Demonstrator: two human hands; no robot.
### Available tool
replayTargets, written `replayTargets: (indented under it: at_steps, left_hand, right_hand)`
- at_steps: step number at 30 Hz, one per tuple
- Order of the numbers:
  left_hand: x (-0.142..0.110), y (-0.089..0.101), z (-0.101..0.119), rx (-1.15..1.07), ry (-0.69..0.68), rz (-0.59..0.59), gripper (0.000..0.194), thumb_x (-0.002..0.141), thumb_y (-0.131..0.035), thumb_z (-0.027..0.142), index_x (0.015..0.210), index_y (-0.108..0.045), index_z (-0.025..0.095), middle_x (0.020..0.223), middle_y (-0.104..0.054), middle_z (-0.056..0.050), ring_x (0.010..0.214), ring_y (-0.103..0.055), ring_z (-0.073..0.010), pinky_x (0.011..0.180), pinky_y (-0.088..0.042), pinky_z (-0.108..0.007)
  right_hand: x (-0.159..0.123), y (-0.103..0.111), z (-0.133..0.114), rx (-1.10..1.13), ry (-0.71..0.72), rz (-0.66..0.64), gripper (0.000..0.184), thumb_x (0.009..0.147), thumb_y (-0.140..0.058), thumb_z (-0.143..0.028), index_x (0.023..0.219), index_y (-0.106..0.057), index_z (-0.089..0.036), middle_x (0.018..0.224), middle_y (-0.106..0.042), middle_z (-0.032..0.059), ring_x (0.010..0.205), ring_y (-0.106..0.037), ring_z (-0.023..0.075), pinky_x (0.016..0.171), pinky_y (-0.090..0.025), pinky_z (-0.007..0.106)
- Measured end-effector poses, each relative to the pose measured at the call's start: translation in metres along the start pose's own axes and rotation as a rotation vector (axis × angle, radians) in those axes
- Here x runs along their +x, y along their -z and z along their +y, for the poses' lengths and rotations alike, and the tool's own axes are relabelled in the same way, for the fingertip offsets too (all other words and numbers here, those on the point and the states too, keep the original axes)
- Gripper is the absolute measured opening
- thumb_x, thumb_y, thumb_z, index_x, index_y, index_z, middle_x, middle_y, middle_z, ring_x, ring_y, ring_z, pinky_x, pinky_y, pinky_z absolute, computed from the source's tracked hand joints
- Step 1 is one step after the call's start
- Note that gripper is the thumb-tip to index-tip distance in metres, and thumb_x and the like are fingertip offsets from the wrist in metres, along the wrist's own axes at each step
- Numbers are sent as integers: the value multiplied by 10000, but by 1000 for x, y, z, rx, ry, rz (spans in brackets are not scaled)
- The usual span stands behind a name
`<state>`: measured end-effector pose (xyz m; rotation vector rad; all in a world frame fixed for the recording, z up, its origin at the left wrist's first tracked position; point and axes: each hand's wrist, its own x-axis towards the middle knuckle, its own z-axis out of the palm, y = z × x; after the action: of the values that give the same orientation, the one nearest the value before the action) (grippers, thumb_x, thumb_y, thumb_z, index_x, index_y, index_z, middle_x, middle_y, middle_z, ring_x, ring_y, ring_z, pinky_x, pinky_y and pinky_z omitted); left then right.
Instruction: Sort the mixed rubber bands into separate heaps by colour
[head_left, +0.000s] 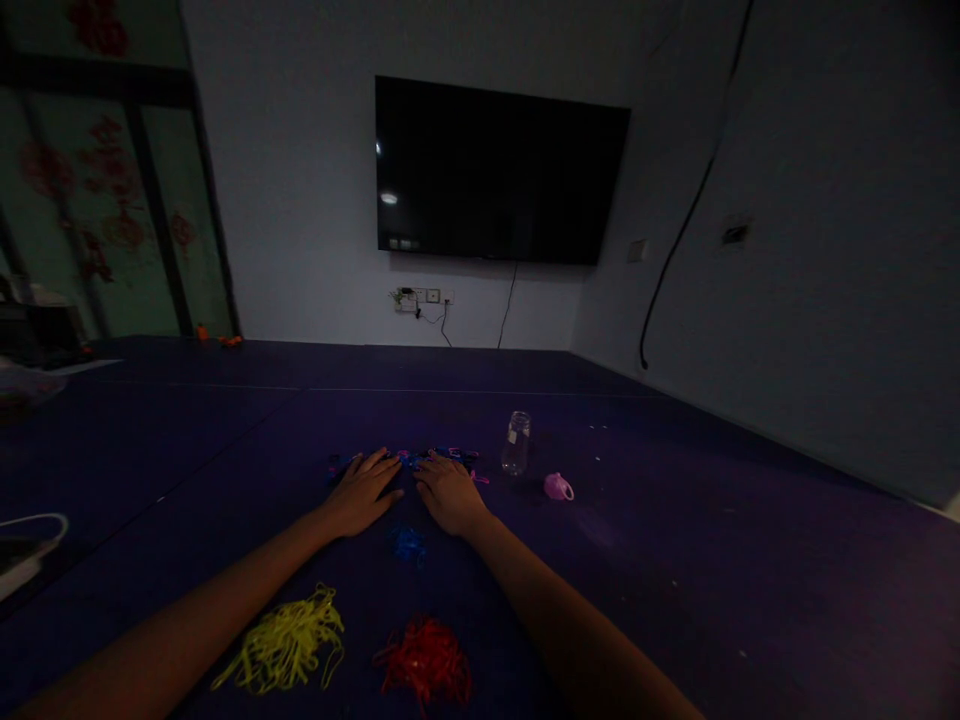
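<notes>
Blue and pink strands (407,459) lie around and between the left hand (360,503) and right hand (450,495), whose fingers (373,463) are extended and parted, seemingly gripping nothing while spreading them; separating one calls for a pinch.

Part of the tangle of blue and pink strands (463,457) is hidden beneath the left grip (361,496) and the right grip (451,494), so how much lies under them cannot be told; both forearms (559,595) run out of view at the bottom; the label (513,437) on the clear bottle (516,460) is too small to read; the white specks (598,458) nearby are too tiny to identify; a whitish object (21,574) is cut off by the left edge; the black cable (712,158) leaves at the top.
</notes>
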<state>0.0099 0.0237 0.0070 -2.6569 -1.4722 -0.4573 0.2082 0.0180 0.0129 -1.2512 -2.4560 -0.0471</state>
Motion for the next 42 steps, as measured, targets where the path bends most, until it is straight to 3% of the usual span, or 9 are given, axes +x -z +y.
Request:
replayTargets:
  at_steps: [10, 21, 29, 34, 42]
  left_hand:
    - [2, -9, -10, -20, 61, 58, 556, 888, -327, 545, 1324, -428, 215, 1359, -480, -109, 1323, -300, -298, 1046, -215, -561]
    - [4, -7, -10, -2, 145, 89, 583, 882, -331, 548, 1324, -418, 177, 1332, -500, -144, 1301, -333, -322, 1027, -230, -577]
    - [4, -3, -4, 80, 51, 246, 423, 870, -416, 495, 1118, -605, 208, 1229, -582, -107, 1268, -371, -297, 1062, -155, -574]
    - [4, -3, -7, 81, 31, 183, 441, 867, -401, 532, 1099, -634, 237, 1274, -552, -99, 1285, -340, -323, 1041, -159, -619]
    - [9, -5, -12, 4, -52, 10, 520, 890, -315, 565, 1290, -485, 281, 1420, -412, -62, 1348, -234, -313, 1047, -111, -635]
  right_hand:
    - [-1, 11, -9, -89, -143, 58, 356, 926, -314, -207, 992, -653, -125, 1089, -638, 130, 1104, -500, 228, 928, -339, 361]
    - [-1, 11, -8, -105, -148, 39, 336, 915, -340, -215, 967, -658, -123, 1065, -640, 144, 1035, -529, 236, 885, -354, 353]
    - [-1, 12, -9, -115, -145, 40, 334, 914, -342, -210, 963, -659, -118, 1040, -644, 154, 1020, -537, 241, 865, -368, 353]
    - [-1, 11, -9, -118, -144, 49, 338, 915, -337, -215, 961, -658, -117, 1046, -644, 146, 1012, -542, 237, 853, -374, 347]
    - [-1, 12, -10, -113, -156, 48, 339, 916, -338, -230, 963, -655, -120, 1038, -647, 132, 1001, -548, 231, 844, -384, 333]
